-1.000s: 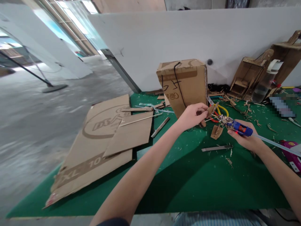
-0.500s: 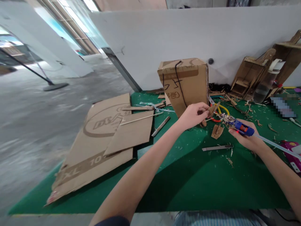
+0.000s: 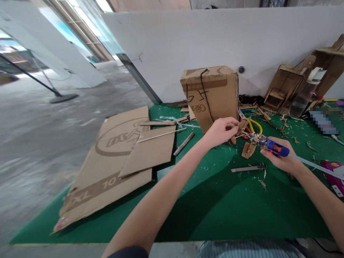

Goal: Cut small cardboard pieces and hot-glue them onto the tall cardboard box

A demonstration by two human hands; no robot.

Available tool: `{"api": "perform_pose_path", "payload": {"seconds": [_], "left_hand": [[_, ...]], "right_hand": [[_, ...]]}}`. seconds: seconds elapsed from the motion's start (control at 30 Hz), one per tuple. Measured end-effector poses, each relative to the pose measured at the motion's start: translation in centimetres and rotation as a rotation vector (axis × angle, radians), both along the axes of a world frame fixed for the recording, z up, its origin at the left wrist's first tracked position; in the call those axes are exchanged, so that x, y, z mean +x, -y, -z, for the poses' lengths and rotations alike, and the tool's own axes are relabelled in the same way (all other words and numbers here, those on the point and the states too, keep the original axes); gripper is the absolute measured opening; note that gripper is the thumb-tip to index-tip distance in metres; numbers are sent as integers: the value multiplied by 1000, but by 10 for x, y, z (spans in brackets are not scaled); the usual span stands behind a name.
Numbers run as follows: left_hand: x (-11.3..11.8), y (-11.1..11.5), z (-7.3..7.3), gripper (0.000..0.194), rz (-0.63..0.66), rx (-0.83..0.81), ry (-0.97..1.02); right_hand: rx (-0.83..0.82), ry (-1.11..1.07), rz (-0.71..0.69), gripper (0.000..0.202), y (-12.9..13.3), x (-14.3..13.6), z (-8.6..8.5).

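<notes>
My left hand (image 3: 222, 130) pinches a small cardboard piece (image 3: 242, 125) in front of a tall cardboard box (image 3: 215, 95). A thin stick shows beside that piece, partly hidden by the fingers. In my right hand (image 3: 282, 159) is a blue hot glue gun (image 3: 277, 147), with a long clear glue stick (image 3: 317, 165) coming out of its back. Bits of cardboard scrap cling around the gun's front, which meets or nearly meets the held piece. Below the nozzle lies another small cardboard piece (image 3: 248, 150). Pliers with yellow and red handles (image 3: 255, 125) lie behind.
A metal blade (image 3: 248, 168) lies near me on the green table (image 3: 215, 215). Flat cardboard sheets (image 3: 107, 172) cover the left side. At the right are a clear bottle (image 3: 305, 93), a phone (image 3: 324, 122), a magenta tool (image 3: 334, 177) and cardboard structures (image 3: 285, 86).
The glue gun has shifted slightly left, bringing its nozzle closer to the small cardboard piece. My left hand has stayed nearly still.
</notes>
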State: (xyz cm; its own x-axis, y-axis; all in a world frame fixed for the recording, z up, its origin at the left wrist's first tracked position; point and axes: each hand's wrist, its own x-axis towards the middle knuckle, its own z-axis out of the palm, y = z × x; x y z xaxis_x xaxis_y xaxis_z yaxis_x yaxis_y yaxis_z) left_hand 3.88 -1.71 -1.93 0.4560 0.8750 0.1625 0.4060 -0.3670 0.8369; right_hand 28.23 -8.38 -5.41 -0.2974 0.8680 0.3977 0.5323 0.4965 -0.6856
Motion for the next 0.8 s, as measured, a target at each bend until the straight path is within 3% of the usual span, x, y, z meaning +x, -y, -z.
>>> {"api": "perform_pose_path", "payload": {"seconds": [0.47,0.8], "left_hand": [[1,3,-2,14,12,28,-22],[2,5,-5,15,-27,131,-95]], "right_hand": [[-3,-23,163,35,-6,7,7],[-25,1,184,37,-6,6,8]]}}
